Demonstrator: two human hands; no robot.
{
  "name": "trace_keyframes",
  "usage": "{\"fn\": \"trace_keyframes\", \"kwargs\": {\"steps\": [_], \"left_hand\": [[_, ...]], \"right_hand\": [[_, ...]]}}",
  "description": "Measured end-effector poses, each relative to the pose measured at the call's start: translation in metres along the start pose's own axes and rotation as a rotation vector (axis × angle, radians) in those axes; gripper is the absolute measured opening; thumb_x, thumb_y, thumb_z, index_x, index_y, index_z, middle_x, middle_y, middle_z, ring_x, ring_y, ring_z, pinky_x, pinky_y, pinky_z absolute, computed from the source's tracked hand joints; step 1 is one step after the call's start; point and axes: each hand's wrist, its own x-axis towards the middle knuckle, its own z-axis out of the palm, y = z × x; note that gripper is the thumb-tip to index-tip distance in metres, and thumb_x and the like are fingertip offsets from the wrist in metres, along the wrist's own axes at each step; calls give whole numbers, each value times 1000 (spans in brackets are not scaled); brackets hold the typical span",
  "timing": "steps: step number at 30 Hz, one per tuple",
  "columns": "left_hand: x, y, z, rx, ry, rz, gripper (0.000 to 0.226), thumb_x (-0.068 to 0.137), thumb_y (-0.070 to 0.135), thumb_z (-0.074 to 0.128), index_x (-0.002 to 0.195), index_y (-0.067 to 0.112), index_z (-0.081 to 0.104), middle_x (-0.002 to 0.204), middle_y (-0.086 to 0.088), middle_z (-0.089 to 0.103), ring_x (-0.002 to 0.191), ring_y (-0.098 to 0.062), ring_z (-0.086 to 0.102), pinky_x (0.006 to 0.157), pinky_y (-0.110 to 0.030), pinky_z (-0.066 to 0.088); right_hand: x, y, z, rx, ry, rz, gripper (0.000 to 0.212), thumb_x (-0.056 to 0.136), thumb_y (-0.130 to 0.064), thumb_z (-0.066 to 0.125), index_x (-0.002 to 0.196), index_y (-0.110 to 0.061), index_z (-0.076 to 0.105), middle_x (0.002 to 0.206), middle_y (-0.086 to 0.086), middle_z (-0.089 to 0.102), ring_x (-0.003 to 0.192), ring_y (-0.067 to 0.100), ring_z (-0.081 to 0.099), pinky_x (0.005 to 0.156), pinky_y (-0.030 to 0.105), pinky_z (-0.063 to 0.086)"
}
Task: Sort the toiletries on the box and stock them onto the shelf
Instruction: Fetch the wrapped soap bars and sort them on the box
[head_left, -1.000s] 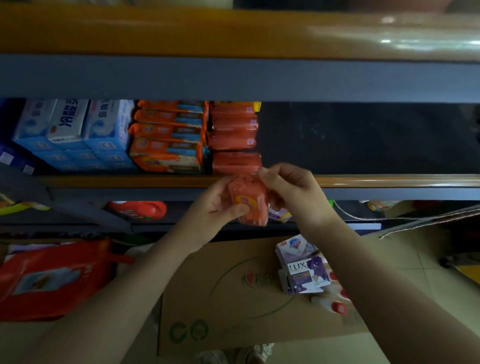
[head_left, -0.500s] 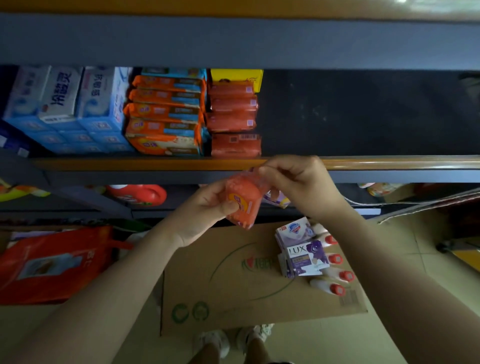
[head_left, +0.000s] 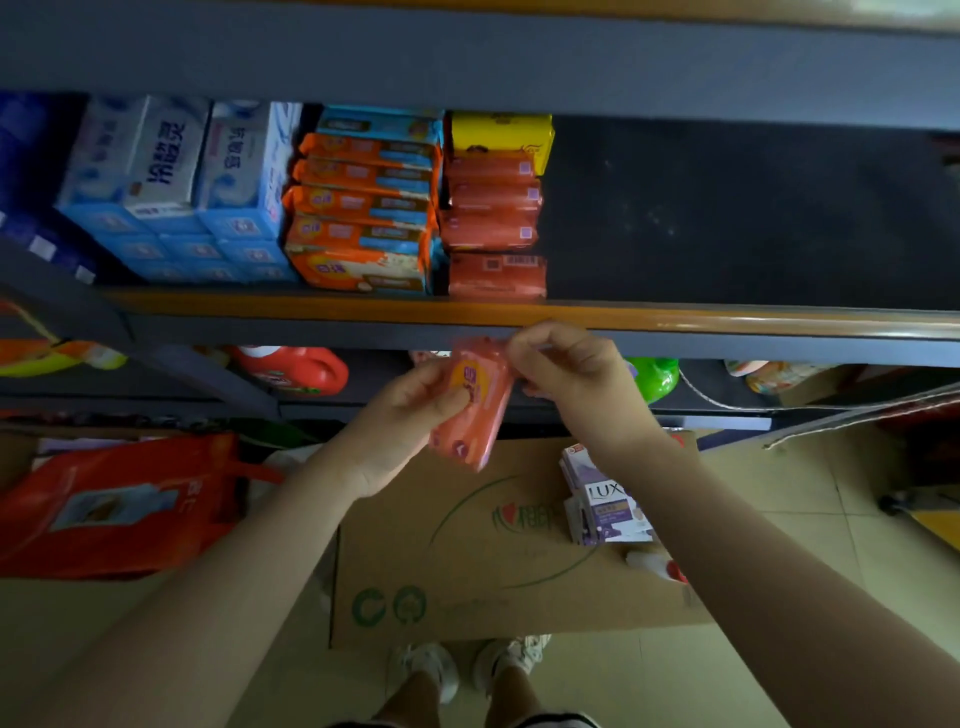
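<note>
Orange-pink film wraps the soap pack, which hangs tilted in the air between both hands, just below the shelf edge. The left hand pinches its side, thumb pressed over the round yellow label and the other fingers curled behind. The right hand nips the top corner between thumb and bent fingertips, probably to turn the pack so its long side matches the ones already stocked.

Straight above the right fingertips, on the shelf, stands a stack of red-orange packs of similar colour, topped by a yellow pack. That stack looks like the place this one belongs, hence the hold so close beneath it. Left of the stack sit orange and blue packs, and further left blue tissue boxes. To the right of the fingers the shelf mat shows dark.

Below the wrists lies the cardboard box, with purple soap cartons and a red-capped tube waiting on it, partly hidden by the right forearm. A red bag rests off beyond the left forearm.
</note>
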Motion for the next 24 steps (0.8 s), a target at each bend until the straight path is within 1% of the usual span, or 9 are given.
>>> {"fn": "trace_keyframes", "kwargs": {"steps": [4,7,9,11,13,16,18,22,24], "left_hand": [[-24,4,-9,20,159,-7,38,67,40,67,100,22,63,82,7,73,75,-9,68,66,-25,51],[-51,7,-15,104,264,-74,27,74,33,59,96,19,64,77,4,71,71,-12,65,61,-23,49],[-73,5,-16,185,303,-99,17,83,29,59,96,20,65,81,1,69,71,-13,64,62,-23,49],[-93,4,-15,224,417,-80,8,88,26,58,92,22,64,86,-2,67,75,-14,63,68,-27,48],[-114,3,-10,237,557,-41,8,87,30,62,89,22,64,88,-3,67,79,-17,63,74,-31,48],[-148,1,-3,286,724,34,10,90,27,59,90,20,65,91,-6,69,85,-18,65,80,-34,50],[-175,-3,1,348,804,46,13,94,21,52,92,18,65,91,-6,68,87,-18,63,84,-36,48],[-239,-12,-10,700,970,-26,20,94,18,53,106,8,66,97,-5,67,90,-15,60,69,-12,39],[-279,-19,-25,851,1070,-76,23,92,16,55,109,5,65,100,-11,69,94,-24,64,73,-18,41]], "right_hand": [[-7,3,22,-206,-179,-117,24,81,-15,71,93,-29,55,93,-11,63,84,4,62,75,15,50],[-6,-1,34,-322,-329,-130,22,79,-15,73,93,-22,57,96,-4,64,89,3,63,80,18,50],[-9,-3,47,-235,-361,10,21,83,-14,69,98,-17,55,104,4,62,97,14,63,86,28,49],[-19,-7,67,-1,-360,269,36,87,-17,64,118,-14,46,113,8,58,98,18,61,87,35,51],[-33,-8,86,175,-440,453,34,90,-22,60,121,-15,47,107,7,62,87,16,64,83,33,54],[-56,-5,108,255,-616,532,11,91,-17,56,101,-19,59,90,2,68,78,14,66,82,31,54],[-69,-7,122,237,-702,544,13,91,-18,56,103,-21,58,86,-3,69,75,11,66,77,29,54],[-82,-14,160,103,-773,547,29,90,-22,58,119,-20,52,95,-3,67,83,13,63,83,33,51],[-85,-22,189,-23,-807,464,33,90,-20,59,122,-17,50,104,2,66,86,15,63,79,29,52]]}}
